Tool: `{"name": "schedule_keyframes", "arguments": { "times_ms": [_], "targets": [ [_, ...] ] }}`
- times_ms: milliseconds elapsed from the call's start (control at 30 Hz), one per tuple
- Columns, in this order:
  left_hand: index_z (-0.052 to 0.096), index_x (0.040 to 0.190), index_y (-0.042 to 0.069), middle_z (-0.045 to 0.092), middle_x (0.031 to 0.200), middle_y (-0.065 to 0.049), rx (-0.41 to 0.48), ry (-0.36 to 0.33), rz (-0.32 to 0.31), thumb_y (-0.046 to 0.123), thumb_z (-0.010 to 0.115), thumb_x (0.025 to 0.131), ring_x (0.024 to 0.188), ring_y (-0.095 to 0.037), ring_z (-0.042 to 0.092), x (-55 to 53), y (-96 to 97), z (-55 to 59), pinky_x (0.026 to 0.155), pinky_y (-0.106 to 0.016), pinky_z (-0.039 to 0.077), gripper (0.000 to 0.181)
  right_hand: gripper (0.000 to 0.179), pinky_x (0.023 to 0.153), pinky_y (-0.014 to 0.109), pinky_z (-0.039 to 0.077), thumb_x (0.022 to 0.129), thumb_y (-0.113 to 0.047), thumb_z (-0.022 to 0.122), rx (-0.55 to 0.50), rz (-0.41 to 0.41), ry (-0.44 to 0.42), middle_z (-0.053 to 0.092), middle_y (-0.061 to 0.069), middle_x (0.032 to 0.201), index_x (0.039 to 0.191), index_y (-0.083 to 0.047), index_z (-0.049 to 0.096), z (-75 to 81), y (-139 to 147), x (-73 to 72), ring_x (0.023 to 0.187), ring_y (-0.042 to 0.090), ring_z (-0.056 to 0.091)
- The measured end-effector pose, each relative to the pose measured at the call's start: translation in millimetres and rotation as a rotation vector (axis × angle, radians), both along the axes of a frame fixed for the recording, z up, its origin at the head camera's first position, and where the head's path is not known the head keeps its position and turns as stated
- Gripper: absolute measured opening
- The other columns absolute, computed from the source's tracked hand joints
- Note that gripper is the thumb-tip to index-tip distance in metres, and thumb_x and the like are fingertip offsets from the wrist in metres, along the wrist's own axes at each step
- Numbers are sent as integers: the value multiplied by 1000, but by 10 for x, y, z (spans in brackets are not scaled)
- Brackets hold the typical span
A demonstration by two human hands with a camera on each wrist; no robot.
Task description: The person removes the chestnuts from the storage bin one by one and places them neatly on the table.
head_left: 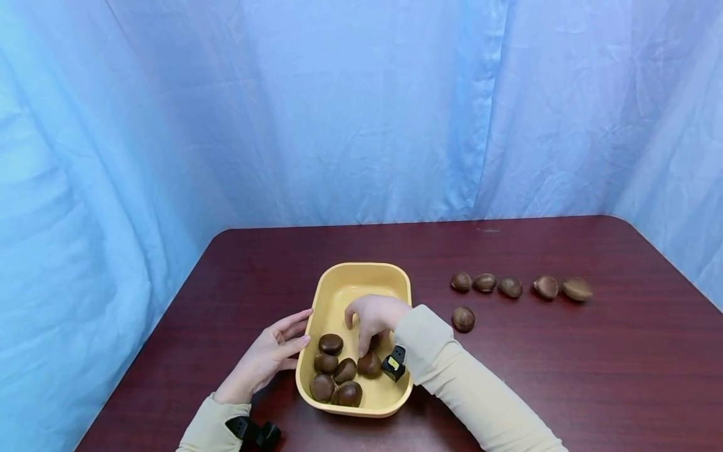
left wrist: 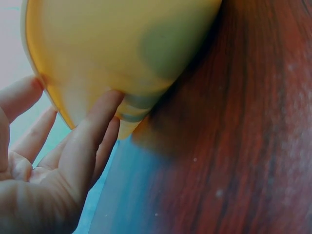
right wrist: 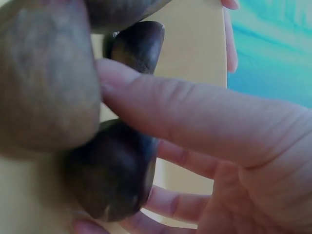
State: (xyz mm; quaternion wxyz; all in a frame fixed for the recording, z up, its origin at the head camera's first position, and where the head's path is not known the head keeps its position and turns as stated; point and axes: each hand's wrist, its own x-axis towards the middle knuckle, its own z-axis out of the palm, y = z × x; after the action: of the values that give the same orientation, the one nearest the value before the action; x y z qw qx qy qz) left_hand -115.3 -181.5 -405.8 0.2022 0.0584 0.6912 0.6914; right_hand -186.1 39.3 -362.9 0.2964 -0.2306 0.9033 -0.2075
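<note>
A yellow rectangular tub (head_left: 350,280) holds several brown chestnuts (head_left: 345,370), mostly at its near left end. My left hand (head_left: 271,355) is at the tub's left side. In the left wrist view, its extended fingers (left wrist: 90,131) touch the outer wall and rim. My right hand (head_left: 375,317) reaches down inside the tub, fingers bent. In the right wrist view, a dark chestnut (right wrist: 114,170) lies between the thumb (right wrist: 185,109) and the curled fingers, and the thumb tip meets a larger-looking chestnut (right wrist: 46,78). The right palm partly hides one chestnut in the head view.
Right of the tub, several chestnuts (head_left: 511,287) form a row on the dark red wooden table (head_left: 565,358), with a single chestnut (head_left: 463,319) nearer. Light blue curtains (head_left: 361,125) hang behind and along the sides. Both wrists wear small black cameras (head_left: 268,434).
</note>
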Motion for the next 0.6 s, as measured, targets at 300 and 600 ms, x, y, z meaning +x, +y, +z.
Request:
{"name": "schedule_keyframes", "arguments": {
  "times_ms": [300, 600],
  "targets": [
    [23, 149, 2, 28, 149, -30, 9, -3, 5, 13, 56, 95, 108, -19, 61, -3, -2, -5, 80, -41, 55, 65, 28, 46, 20, 45, 66, 4, 78, -36, -12, -104, 53, -1, 72, 84, -9, 62, 7, 2, 30, 54, 10, 51],
    [22, 150, 2, 27, 149, -29, -4, -10, 4, 14, 55, 96, 110, -23, 60, 5, -8, 7, 81, -42, 55, 64, 21, 47, 18, 42, 67, 2, 78, -147, 14, 10, 55, -3, 64, 70, -8, 60, -16, -27, -13, 53, 9, 50]
  ]
}}
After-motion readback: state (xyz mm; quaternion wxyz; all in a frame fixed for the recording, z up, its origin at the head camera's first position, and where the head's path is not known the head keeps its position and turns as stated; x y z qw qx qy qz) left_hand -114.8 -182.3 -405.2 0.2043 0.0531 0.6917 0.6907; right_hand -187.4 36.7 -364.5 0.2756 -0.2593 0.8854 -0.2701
